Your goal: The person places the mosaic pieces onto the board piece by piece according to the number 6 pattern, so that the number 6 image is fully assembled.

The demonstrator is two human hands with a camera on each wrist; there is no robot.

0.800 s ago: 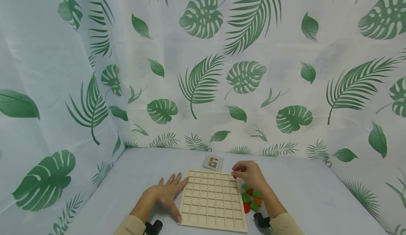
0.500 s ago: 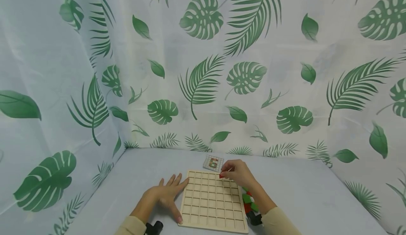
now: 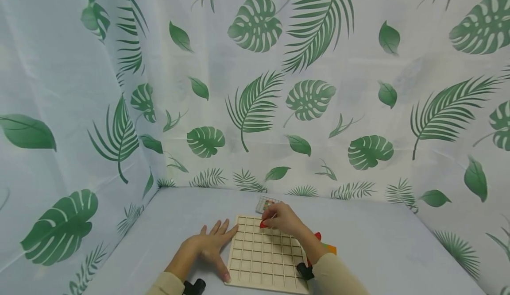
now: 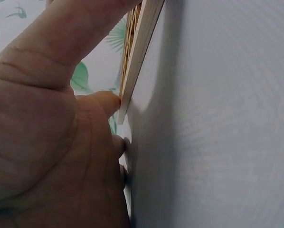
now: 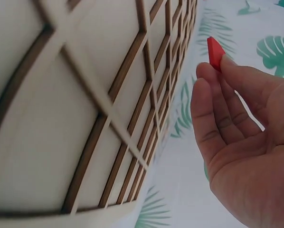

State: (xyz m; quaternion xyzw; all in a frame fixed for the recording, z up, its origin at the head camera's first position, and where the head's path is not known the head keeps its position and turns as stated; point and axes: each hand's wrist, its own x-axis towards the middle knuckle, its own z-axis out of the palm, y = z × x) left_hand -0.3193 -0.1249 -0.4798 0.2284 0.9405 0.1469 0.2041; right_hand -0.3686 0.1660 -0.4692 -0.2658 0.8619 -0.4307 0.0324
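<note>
A wooden grid board with square recesses lies on the table. My left hand rests at its left side with fingers spread, thumb and index touching the board's edge; the left wrist view shows the palm beside that edge. Between thumb and index finger my right hand pinches a red tile over the far rows of the grid. In the right wrist view the red tile stands out past the fingertips, apart from the board. The tile's full outline is partly covered by the fingers.
Behind the board lies a small card with a gridded coloured pattern, partly covered by the right hand. Loose tiles, among them an orange one and a red one, lie right of the board, mostly behind the right forearm. A leaf-print cloth hangs behind.
My right hand has moved left with the red tile, from the board's far right corner to above its far rows. The left hand stays in place.
</note>
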